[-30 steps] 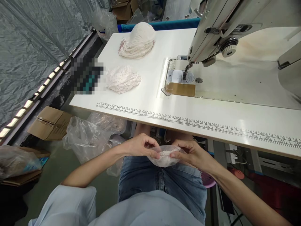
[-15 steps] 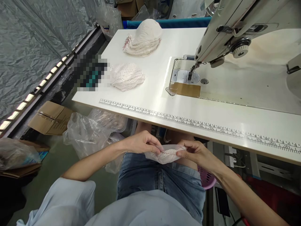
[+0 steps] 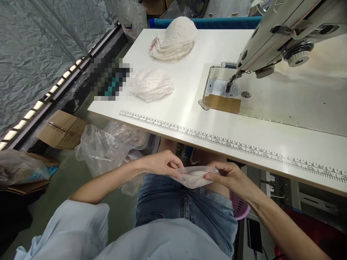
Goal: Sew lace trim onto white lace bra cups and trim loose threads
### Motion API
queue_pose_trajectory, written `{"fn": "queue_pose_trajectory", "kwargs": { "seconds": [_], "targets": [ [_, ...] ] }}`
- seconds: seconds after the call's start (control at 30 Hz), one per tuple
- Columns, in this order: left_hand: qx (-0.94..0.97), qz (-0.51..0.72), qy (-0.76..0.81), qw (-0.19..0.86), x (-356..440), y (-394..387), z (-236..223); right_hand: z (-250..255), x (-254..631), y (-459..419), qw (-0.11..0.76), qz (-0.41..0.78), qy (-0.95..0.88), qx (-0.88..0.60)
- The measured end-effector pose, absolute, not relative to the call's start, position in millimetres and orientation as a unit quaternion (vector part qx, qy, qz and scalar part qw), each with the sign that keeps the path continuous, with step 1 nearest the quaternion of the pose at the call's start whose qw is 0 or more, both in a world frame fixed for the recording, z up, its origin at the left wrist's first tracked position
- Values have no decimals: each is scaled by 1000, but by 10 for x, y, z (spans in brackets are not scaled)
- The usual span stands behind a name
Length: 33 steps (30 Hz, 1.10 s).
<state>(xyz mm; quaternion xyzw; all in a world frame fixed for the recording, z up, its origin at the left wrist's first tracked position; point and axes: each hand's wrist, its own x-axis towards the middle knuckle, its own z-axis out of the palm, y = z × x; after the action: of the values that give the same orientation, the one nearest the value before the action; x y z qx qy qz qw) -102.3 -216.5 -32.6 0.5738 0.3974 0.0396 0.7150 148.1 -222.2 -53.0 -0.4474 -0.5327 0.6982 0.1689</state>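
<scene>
Above my lap, in front of the table edge, I hold a sheer white fabric piece (image 3: 193,177) with a dotted, lace-like band along it. My left hand (image 3: 166,164) pinches its left end between thumb and fingers. At the right end, my right hand (image 3: 225,175) grips it with the thumb on top. The cloth hangs in a shallow curve between both hands. On the white table lie a stack of cream cup-shaped fabric pieces (image 3: 175,39) and a smaller pile of white dotted lace pieces (image 3: 154,85).
A sewing machine (image 3: 273,39) stands on the right of the white table (image 3: 184,108), whose front edge carries a printed ruler (image 3: 217,139). At lower left are a cardboard box (image 3: 62,130) and a clear plastic bag (image 3: 100,151). A pink basket (image 3: 238,206) and a phone (image 3: 254,234) sit low on the right.
My left fingers have closed onto the left end of the fabric, and the piece is drawn out wider and flatter. The view has shifted, so the table things appear further right.
</scene>
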Motion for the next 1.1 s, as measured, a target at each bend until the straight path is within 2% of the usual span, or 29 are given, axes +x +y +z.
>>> {"fn": "queue_pose_trajectory", "kwargs": {
  "seconds": [0.23,0.53,0.77,0.9,1.1],
  "targets": [
    [559,75,360,743,-1017,-2157,-317,-599,1537,-2247,171,705,-524,-446],
    [655,101,370,651,-1023,-2175,-395,-621,1570,-2243,168,704,-533,-439],
    [669,100,373,635,-901,-2143,-424,-340,1577,-2203,141,648,-600,-448],
    [636,75,386,664,-888,-2159,-484,-224,1632,-2181,138,618,-634,-444],
    [643,150,423,620,-892,-2336,-381,-247,1665,-2184,153,602,-639,-454]
  ]
}}
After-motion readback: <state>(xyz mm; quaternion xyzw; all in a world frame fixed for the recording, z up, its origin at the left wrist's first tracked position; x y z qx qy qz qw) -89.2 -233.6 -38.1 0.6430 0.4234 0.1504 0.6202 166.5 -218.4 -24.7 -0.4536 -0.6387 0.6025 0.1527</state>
